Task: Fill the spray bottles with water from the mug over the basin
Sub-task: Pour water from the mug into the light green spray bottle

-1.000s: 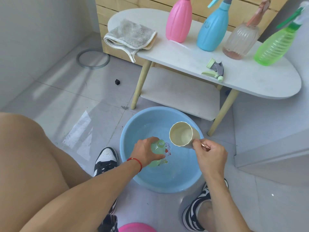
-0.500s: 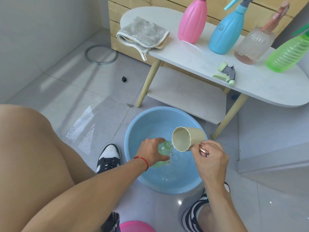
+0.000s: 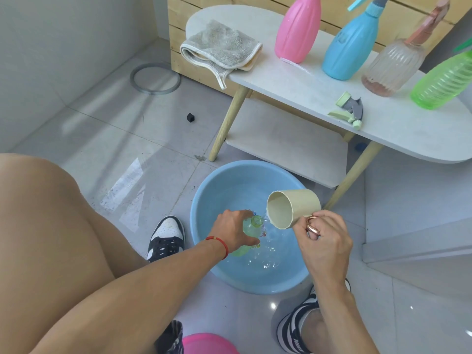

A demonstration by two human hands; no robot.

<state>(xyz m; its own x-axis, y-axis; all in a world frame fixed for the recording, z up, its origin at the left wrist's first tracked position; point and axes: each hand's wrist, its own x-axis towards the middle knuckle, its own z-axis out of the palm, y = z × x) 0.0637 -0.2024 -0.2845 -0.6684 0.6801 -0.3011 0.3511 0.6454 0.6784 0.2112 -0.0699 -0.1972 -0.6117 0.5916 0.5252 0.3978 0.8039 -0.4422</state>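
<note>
My left hand [image 3: 233, 232] grips a small pale green bottle [image 3: 251, 227] with no spray head, held over the blue basin [image 3: 219, 185] on the floor. Much of the bottle is hidden by my fingers. My right hand [image 3: 321, 241] holds a beige mug [image 3: 293, 208] by its copper-coloured handle. The mug is tipped on its side toward the bottle's open neck, and water runs from its rim and splashes in the basin. A loose green and grey spray head [image 3: 350, 109] lies on the white table [image 3: 293, 83].
On the table stand a pink bottle [image 3: 297, 31], a blue bottle [image 3: 350, 47], a clear ribbed bottle [image 3: 393, 66] and a green bottle [image 3: 444, 80], plus a grey cloth [image 3: 219, 44]. My shoes [image 3: 166, 236] flank the basin. A pink object [image 3: 208, 344] sits at the bottom edge.
The mug has tipped further onto its side and moved against the bottle's neck. Water now splashes in the basin. My view has shifted slightly left.
</note>
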